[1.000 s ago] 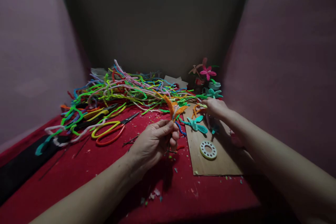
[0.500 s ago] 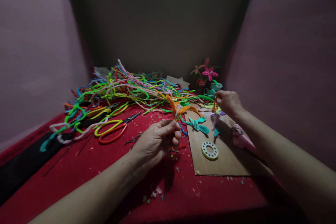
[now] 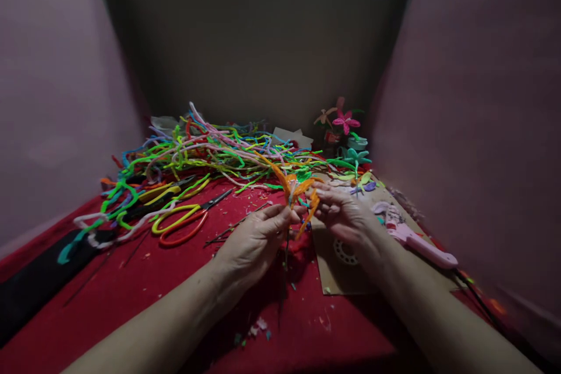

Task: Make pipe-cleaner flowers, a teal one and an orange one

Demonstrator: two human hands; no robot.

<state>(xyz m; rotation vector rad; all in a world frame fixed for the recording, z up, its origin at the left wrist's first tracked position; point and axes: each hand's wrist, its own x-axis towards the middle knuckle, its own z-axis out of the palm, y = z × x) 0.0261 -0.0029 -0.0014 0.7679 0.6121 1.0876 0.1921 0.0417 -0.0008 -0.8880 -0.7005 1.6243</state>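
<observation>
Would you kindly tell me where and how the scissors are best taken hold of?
Probably by the yellow loop and red loop of the scissors, coming from the near left: they lie with these loops toward the person and the dark blades pointing away to the right. The left hand is nearer, though it holds an orange flower.

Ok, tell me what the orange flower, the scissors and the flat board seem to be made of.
Orange flower: probably chenille stem; matte, fuzzy edges, petals holding a bend.
Scissors: likely metal blades, dark and slim; smooth red and yellow grips with slight sheen, perhaps plastic.
Flat board: tan, matte, with a thin straight edge; cardboard or thin wood, I can't tell which.
</observation>
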